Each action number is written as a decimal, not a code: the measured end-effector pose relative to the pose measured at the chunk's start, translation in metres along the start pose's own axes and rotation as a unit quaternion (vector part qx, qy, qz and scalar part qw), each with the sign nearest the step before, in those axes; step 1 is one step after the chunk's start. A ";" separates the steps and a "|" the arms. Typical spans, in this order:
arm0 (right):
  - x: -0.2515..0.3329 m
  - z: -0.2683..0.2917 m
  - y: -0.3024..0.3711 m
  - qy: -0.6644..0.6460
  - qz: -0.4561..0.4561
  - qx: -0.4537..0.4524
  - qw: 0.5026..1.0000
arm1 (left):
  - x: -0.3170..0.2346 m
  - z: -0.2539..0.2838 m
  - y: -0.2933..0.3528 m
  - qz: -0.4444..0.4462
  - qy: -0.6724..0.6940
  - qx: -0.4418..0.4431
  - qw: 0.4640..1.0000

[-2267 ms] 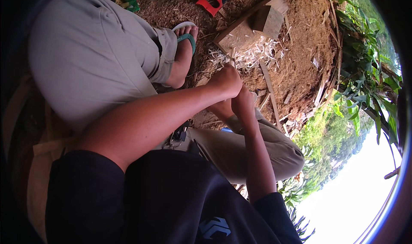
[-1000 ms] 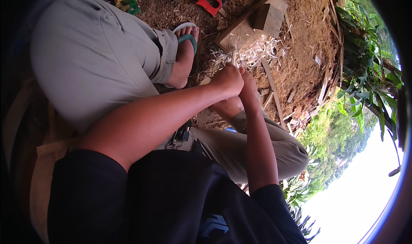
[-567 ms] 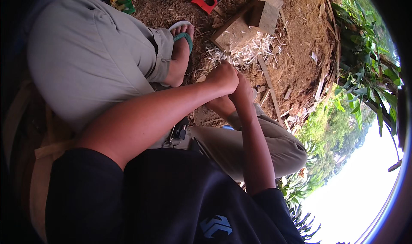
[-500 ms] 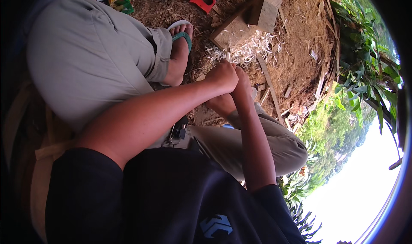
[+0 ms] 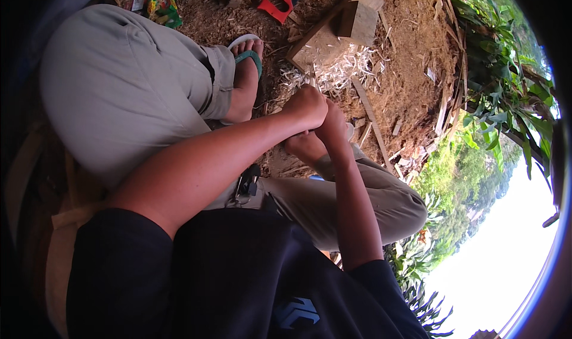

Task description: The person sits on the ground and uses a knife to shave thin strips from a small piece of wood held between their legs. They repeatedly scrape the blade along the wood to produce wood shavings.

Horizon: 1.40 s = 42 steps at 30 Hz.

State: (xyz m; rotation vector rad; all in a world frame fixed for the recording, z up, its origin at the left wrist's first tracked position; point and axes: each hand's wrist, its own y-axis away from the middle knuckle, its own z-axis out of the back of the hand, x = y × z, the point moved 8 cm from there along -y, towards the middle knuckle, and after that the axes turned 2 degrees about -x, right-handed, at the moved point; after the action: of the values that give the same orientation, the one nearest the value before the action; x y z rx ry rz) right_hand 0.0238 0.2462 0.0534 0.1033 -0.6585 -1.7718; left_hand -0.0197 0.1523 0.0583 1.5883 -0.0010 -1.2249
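My left hand (image 5: 305, 107) is closed in a fist, and my right hand (image 5: 333, 124) is closed against its right side. From the top of the left fist a thin pale wooden strip (image 5: 313, 78) sticks out toward the shavings. A small dark edge shows beneath the two hands; most of it is covered, so its kind cannot be told. Whatever the right fingers grip is hidden. Just past the hands lies a heap of pale wood shavings (image 5: 342, 72) beside a wooden block (image 5: 359, 24) resting on a wider plank (image 5: 311, 48).
A red-handled saw (image 5: 279, 4) lies on the ground at the far side. My sandalled foot (image 5: 246, 71) is left of the shavings, with a green packet (image 5: 165, 6) beyond. Thin wood slats (image 5: 370, 115) lie to the right, before leafy plants (image 5: 506, 77).
Both hands stay together and have shifted slightly down and left in the view. A dark edge now shows beneath them. The whole scene has shifted slightly with the camera.
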 end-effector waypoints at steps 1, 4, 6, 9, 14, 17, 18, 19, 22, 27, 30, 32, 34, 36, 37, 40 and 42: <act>-0.008 -0.006 0.003 -0.024 -0.011 -0.007 1.000 | 0.000 -0.003 0.000 0.005 -0.002 0.013 1.000; -0.028 -0.020 -0.008 -0.065 -0.058 -0.015 0.996 | -0.002 -0.003 0.002 0.001 -0.004 -0.003 1.000; -0.028 -0.023 -0.009 -0.061 -0.073 -0.016 0.995 | -0.003 -0.001 -0.003 -0.033 -0.034 -0.021 0.999; -0.016 -0.017 -0.011 -0.044 -0.091 -0.021 0.995 | 0.004 0.001 -0.005 -0.038 -0.039 -0.050 0.997; -0.056 -0.042 -0.029 -0.033 -0.165 -0.033 0.985 | -0.009 -0.002 0.001 -0.003 -0.009 0.020 1.000; -0.038 -0.022 -0.027 -0.054 -0.183 0.009 0.982 | -0.004 0.002 0.005 0.014 0.000 0.021 1.000; -0.035 -0.012 -0.024 -0.047 -0.178 -0.005 0.983 | -0.005 0.002 0.005 0.018 0.006 0.030 0.999; -0.038 -0.011 -0.022 -0.034 -0.153 -0.011 0.988 | -0.007 0.002 0.004 0.021 0.012 0.039 0.999; -0.034 -0.001 -0.001 -0.003 -0.111 -0.007 0.994 | -0.008 0.006 0.006 0.029 0.005 0.009 1.000; -0.002 0.031 0.039 -0.027 -0.154 0.007 0.988 | -0.009 0.007 0.006 0.046 0.006 0.034 0.998; -0.008 0.024 0.027 -0.001 -0.202 0.009 0.979 | -0.011 0.008 0.009 0.042 -0.009 0.042 0.998; -0.023 0.011 0.008 -0.012 -0.193 -0.006 0.981 | -0.016 0.006 0.011 0.022 -0.010 0.029 0.999; -0.031 0.008 -0.010 -0.006 -0.176 -0.018 0.984 | -0.011 0.003 0.003 0.036 -0.025 0.025 0.999; -0.032 0.012 -0.019 0.013 -0.161 -0.027 0.986 | -0.010 0.001 -0.001 0.047 -0.045 0.037 0.997; -0.034 0.014 -0.017 0.005 -0.162 -0.033 0.986 | -0.011 0.001 -0.001 0.050 -0.058 0.051 0.996; -0.029 0.029 -0.008 -0.004 -0.142 -0.038 0.989 | 0.006 0.000 -0.019 -0.021 -0.133 0.055 0.989; -0.021 0.036 0.005 0.003 -0.107 -0.017 0.994 | 0.017 0.002 -0.029 -0.046 -0.163 0.043 0.985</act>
State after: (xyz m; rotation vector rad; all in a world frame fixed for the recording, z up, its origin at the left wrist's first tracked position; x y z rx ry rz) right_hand 0.0204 0.2778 0.0807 0.1607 -0.6309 -1.9879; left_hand -0.0287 0.1539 0.0260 1.4568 -0.1937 -1.5639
